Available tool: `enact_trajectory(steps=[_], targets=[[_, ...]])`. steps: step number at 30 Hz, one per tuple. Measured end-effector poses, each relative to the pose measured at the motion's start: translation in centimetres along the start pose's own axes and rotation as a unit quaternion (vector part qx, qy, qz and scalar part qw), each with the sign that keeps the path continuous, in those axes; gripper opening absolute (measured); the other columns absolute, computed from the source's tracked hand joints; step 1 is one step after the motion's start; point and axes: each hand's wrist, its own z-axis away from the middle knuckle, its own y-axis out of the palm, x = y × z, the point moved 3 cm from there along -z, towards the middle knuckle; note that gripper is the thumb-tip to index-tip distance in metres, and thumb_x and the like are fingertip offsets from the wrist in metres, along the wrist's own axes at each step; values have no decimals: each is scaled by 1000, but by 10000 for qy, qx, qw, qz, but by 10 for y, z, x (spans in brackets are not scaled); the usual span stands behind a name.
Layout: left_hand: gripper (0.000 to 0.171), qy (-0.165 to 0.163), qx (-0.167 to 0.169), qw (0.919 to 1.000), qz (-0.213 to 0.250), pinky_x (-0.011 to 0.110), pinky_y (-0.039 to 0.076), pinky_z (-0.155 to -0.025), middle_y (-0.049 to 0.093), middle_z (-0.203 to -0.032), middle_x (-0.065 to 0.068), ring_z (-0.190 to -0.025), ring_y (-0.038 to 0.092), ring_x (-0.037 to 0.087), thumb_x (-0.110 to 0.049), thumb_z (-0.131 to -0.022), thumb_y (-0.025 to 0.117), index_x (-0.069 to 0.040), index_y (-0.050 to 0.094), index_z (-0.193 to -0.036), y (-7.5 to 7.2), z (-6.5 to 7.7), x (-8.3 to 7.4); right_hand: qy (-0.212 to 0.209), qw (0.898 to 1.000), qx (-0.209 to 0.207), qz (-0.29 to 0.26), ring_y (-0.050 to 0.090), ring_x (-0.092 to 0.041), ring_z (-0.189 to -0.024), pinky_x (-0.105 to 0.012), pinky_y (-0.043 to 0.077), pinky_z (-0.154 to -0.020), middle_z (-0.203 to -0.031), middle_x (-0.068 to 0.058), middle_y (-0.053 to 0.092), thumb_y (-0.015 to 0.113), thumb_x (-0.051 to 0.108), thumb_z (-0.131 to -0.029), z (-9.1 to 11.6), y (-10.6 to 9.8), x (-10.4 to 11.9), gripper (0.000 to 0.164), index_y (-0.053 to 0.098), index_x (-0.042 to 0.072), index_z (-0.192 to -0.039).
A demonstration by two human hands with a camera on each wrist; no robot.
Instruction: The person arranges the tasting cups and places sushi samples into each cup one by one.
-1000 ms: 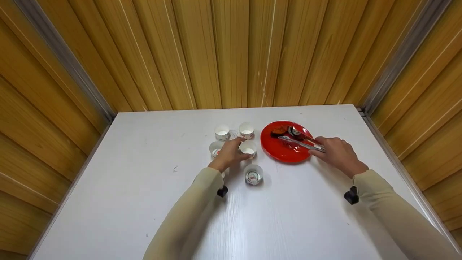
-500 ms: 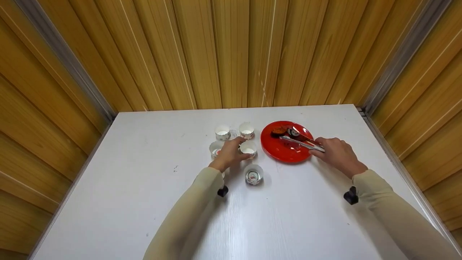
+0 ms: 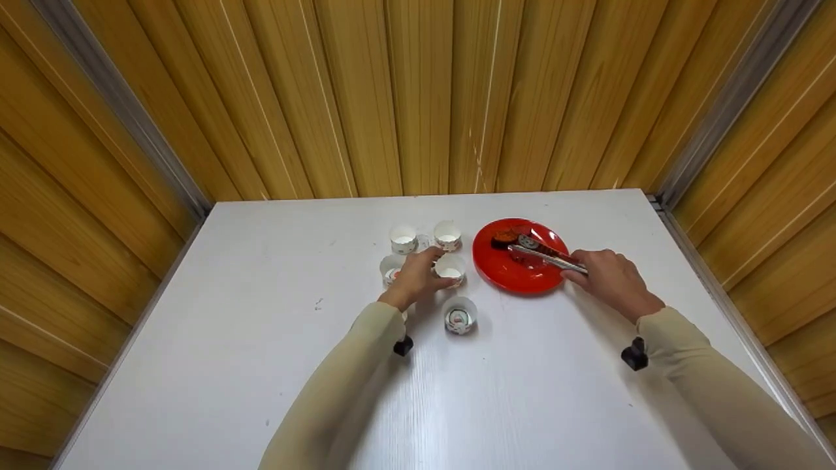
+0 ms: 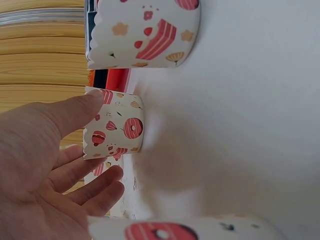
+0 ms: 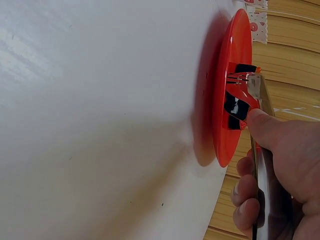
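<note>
Tongs (image 3: 548, 259), silvery (one tip tined), are gripped by the right hand (image 3: 610, 281); the left hand (image 3: 415, 279) pinches a printed cup (image 4: 119, 124).

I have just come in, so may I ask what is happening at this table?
The person's right hand holds metal tongs over a red plate, their tips at the sushi; whether they grip a piece is hard to tell. The left hand holds a paper cup beside the plate. Other cups stand around it, and the front right one has something round inside.
</note>
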Motion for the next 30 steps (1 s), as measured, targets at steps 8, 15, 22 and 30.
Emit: enact_trajectory(steps=[8, 15, 22, 30], targets=[[63, -213, 39, 9997, -63, 42, 46, -102, 67, -125, 13, -114, 56, 30, -28, -84, 87, -1, 61, -135, 1, 0, 1, -18, 10000, -8, -2, 56, -26, -70, -39, 48, -62, -88, -11, 72, 77, 26, -94, 0, 1, 0, 31, 72, 1, -110], [64, -359, 86, 9993, 8, 42, 46, -103, 67, -126, 13, -116, 54, 28, -28, -85, 87, -1, 60, -135, 2, 0, 1, -3, 10000, 11, 11, 55, -26, -70, -38, 46, -60, -86, -9, 71, 77, 27, -94, 1, 0, -1, 32, 72, 1, -112], [61, -327, 69, 9994, 77, 42, 46, -103, 66, -124, 12, -115, 53, 28, -28, -84, 87, -2, 61, -134, 1, 0, 0, -11, 10000, 6, 9, 56, -27, -72, -40, 48, -62, -90, -11, 72, 77, 27, -94, 1, -1, -2, 33, 72, 1, -113], [60, -267, 75, 9996, -72, 41, 47, -103, 67, -124, 11, -113, 56, 28, -29, -85, 87, -3, 61, -132, 1, 0, -1, -135, 9998, -163, 53, 58, -28, -72, -43, 50, -62, -93, -14, 75, 78, 27, -93, 2, -4, -1, 33, 74, 2, -114]])
